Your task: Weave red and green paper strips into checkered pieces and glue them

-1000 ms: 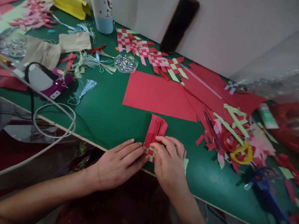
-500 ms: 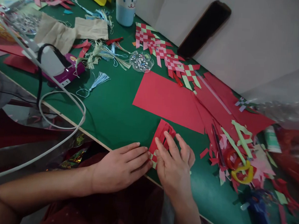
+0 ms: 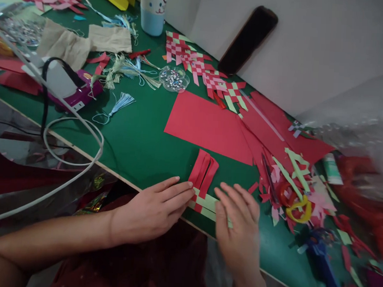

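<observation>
Near the table's front edge lies a partly woven piece of paper strips, with red strips (image 3: 203, 172) pointing away from me and pale green strips (image 3: 210, 203) running to the right. My left hand (image 3: 162, 206) rests flat over its left side, fingers stretched and fingertips touching the woven part. Over the right ends of the green strips is my right hand (image 3: 239, 219), its fingers apart and slightly curled; whether it touches the strips I cannot tell. Just beyond the weave lies a red paper sheet (image 3: 208, 125).
Woven paper fish (image 3: 202, 67) lie along the wall, below a leaning phone (image 3: 248, 39). Yellow-handled scissors (image 3: 299, 209), paper scraps and a blue glue gun (image 3: 322, 257) lie at right. At left are a blue tassel (image 3: 121, 103), a purple power strip (image 3: 85, 86) and a looped white cable (image 3: 97, 155).
My right hand has moved right, off the red strips. The red strips now lie folded back, and the green strips show beneath. My left hand stays on the weave. The view has shifted slightly.
</observation>
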`<state>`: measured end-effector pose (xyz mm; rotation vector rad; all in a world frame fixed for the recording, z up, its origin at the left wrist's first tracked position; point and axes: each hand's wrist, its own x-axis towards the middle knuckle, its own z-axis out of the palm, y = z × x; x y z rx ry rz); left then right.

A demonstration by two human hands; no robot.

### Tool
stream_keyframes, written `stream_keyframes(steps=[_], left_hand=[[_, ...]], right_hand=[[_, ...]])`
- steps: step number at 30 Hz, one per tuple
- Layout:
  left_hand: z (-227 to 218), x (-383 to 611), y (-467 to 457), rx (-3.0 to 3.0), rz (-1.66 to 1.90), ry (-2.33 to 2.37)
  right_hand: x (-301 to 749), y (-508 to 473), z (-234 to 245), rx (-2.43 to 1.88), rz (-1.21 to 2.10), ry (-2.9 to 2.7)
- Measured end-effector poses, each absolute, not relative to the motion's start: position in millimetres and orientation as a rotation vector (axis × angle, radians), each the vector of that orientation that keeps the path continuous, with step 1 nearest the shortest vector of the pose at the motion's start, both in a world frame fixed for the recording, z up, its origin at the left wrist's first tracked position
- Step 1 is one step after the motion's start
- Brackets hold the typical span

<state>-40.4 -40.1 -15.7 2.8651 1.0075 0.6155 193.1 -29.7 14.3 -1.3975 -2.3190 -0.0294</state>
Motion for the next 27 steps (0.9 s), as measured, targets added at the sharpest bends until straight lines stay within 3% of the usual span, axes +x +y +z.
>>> stream_keyframes(steps=[16, 27], left_hand=[[-9.3, -37.0, -28.7, 2.865, 0.447, 0.897], [-9.9, -43.8, -28.1, 2.770, 0.450, 0.856]], right_hand=[[186.4, -9.4, 17.3, -1.370, 0.073, -2.547], [205.0, -51.9, 21.8, -1.358, 0.203, -2.511]])
